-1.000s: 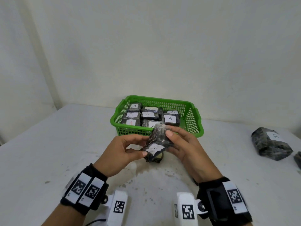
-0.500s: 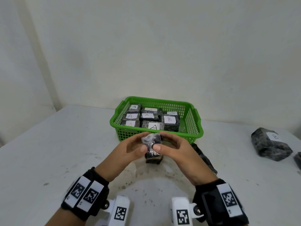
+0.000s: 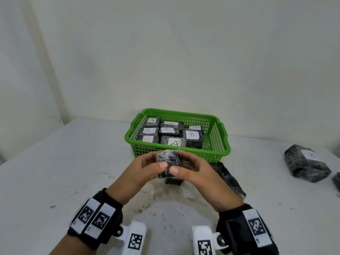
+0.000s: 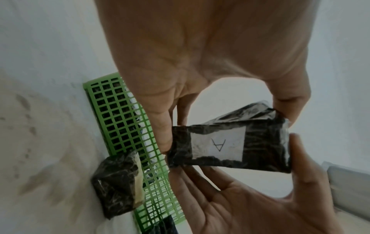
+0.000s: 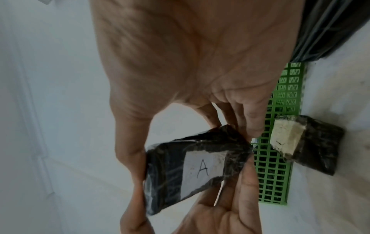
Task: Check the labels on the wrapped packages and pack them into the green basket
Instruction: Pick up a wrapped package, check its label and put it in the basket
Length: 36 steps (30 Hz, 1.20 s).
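Note:
Both hands hold one small dark wrapped package just in front of the green basket. My left hand pinches its left end and my right hand its right end, thumbs meeting on the near face. Its white label reads A and faces down, away from the head view. The basket holds several wrapped packages, most labelled A, one labelled B. Another small package lies on the table under my hands, against the basket's front wall.
A long dark package lies on the white table beside my right hand. A large package labelled B sits at the far right, with another dark package cut off by the frame edge. The wall is close behind the basket.
The package has been turned over in both hands: its label faced up towards me a second ago and now faces down. The hands have shifted slightly closer together.

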Tool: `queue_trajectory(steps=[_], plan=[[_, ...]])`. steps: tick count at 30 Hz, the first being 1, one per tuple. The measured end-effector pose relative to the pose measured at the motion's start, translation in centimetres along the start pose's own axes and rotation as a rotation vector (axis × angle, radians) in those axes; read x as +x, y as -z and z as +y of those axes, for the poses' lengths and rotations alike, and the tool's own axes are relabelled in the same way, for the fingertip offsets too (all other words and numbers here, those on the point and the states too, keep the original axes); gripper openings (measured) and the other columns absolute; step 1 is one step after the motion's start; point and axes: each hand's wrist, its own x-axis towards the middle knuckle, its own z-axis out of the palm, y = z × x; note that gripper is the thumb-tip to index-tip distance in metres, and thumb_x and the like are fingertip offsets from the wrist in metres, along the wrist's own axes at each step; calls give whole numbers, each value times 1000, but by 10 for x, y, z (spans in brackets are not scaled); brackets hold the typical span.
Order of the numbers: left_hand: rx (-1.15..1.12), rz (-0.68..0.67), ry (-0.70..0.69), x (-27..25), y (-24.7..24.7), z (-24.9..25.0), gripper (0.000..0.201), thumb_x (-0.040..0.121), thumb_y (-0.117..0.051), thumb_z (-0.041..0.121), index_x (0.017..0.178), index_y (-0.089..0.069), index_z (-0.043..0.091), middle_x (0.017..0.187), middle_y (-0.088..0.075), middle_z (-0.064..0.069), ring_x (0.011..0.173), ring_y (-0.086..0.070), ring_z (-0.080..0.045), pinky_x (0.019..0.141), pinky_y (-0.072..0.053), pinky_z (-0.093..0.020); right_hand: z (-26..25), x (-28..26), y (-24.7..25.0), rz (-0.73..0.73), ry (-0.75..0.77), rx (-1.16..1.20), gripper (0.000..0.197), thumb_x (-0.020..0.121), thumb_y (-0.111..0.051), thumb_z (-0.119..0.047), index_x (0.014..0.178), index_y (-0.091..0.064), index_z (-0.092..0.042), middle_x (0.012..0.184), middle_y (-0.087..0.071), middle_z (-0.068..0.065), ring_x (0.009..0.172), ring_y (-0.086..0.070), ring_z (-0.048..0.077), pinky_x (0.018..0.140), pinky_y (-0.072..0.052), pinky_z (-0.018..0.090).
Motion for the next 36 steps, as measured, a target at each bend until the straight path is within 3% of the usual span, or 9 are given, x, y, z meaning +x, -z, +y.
queue_trajectory(steps=[6, 10, 13, 16, 21, 24, 27, 30, 36], plan=[[-15, -47, 24, -1, -1, 2, 65, 79, -71, 39, 133, -59, 4, 130, -65, -19, 123, -60, -37, 108, -43, -56, -2, -1, 1, 32, 19, -22, 97, 50, -92, -57, 137, -61, -30, 131, -71, -12, 124, -66, 3, 104, -55, 31], [27, -13, 34, 0, 4, -1, 87, 61, -88, 28, 139, -52, 12, 131, -66, -8, 123, -62, -27, 105, -49, -45, -6, -3, 0, 18, -48, 83, 85, 67, -80, -76, 133, -67, -23, 128, -73, -2, 115, -72, 15, 101, -57, 35], [95, -68, 36, -1, 2, -3, 104, 59, -92, 2, 147, -41, 22, 140, -59, -2, 126, -60, -19, 106, -49, -39, -11, -4, 0, 31, -114, 117, 56, 88, -69, -55, 128, -70, -15, 115, -79, 6, 94, -78, 23, 78, -61, 30], [109, -130, 26, -2, 0, -3, 115, 57, -92, -4, 150, -34, 30, 145, -53, 1, 129, -58, -22, 108, -47, -44, -9, -4, 2, 73, -122, 76, 32, 94, -74, -32, 121, -74, -13, 107, -81, 7, 92, -79, 28, 75, -62, 36], [21, 4, -63, -1, -4, 1, 78, 78, -79, 29, 147, -43, 22, 137, -62, 3, 126, -60, -17, 99, -54, -34, -8, -4, 1, 132, 17, 31, 33, 86, -84, -13, 117, -77, -19, 107, -81, 5, 102, -78, 24, 91, -63, 46], [75, 162, -169, 2, -5, 0, 51, 79, -72, 14, 128, -61, 13, 120, -73, 0, 116, -67, -18, 96, -55, -29, -9, -6, -5, 130, 116, -26, 33, 81, -87, -8, 112, -79, -18, 107, -81, 0, 102, -77, 17, 89, -61, 30], [52, 227, -247, 1, -3, 1, 48, 74, -74, 7, 121, -65, 9, 115, -75, -5, 111, -70, -20, 95, -56, -29, -10, -6, -6, 167, 130, -55, 43, 75, -90, -45, 112, -74, -31, 113, -78, -11, 105, -74, 10, 96, -59, 33], [43, 220, -313, 0, -2, 1, 48, 73, -75, 1, 119, -65, 10, 117, -74, -8, 113, -69, -23, 98, -54, -32, -10, -6, -2, 109, 5, 8, 67, 67, -73, -80, 117, -72, -36, 118, -75, -12, 111, -72, 13, 106, -55, 42], [209, 127, -375, -5, -9, 4, 47, 78, -76, -3, 121, -66, 11, 121, -71, -4, 118, -66, -21, 104, -51, -37, -11, -6, 0, -7, -67, 112, 68, 69, -80, -62, 119, -76, -17, 116, -78, 5, 107, -73, 20, 106, -55, 36]])
